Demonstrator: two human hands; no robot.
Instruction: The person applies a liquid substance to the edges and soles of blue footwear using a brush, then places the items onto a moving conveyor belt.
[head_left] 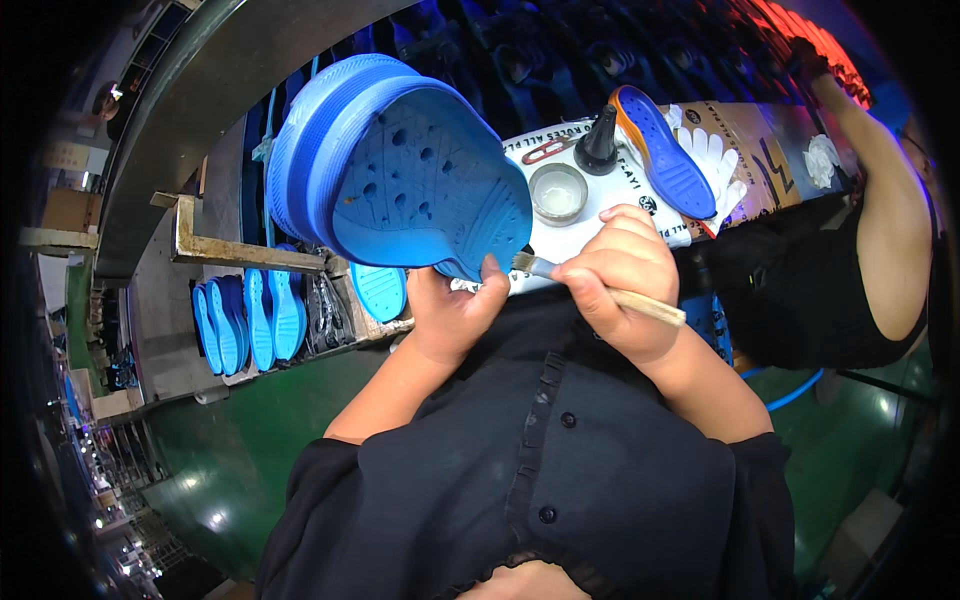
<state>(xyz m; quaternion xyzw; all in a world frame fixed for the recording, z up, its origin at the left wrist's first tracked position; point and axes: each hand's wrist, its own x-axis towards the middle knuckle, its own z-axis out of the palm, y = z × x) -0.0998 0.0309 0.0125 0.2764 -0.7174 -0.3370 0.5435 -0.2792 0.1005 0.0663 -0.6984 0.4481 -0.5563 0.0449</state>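
My left hand [452, 312] grips the near end of a large blue shoe sole [425, 185], its thumb on the rim. The sole is tilted up, with its hollow, holed inner side toward me; layered ridges run along its far edge. In my right hand [625, 280] is a brush [640, 305] with a pale wooden handle. The brush's bristles are close by the sole's rim near my left thumb; whether they touch it I cannot tell. Just beyond my right hand stands a small round bowl [560, 195] with whitish, clear-looking contents.
On the printed white sheet lie a black cone-shaped bottle [598, 142], a red tool [548, 150], an orange-edged blue sole [668, 155] and white gloves [712, 165]. Several blue soles [260, 315] line the left shelf below a metal bar [250, 252]. Another person's arm [888, 215] is at right.
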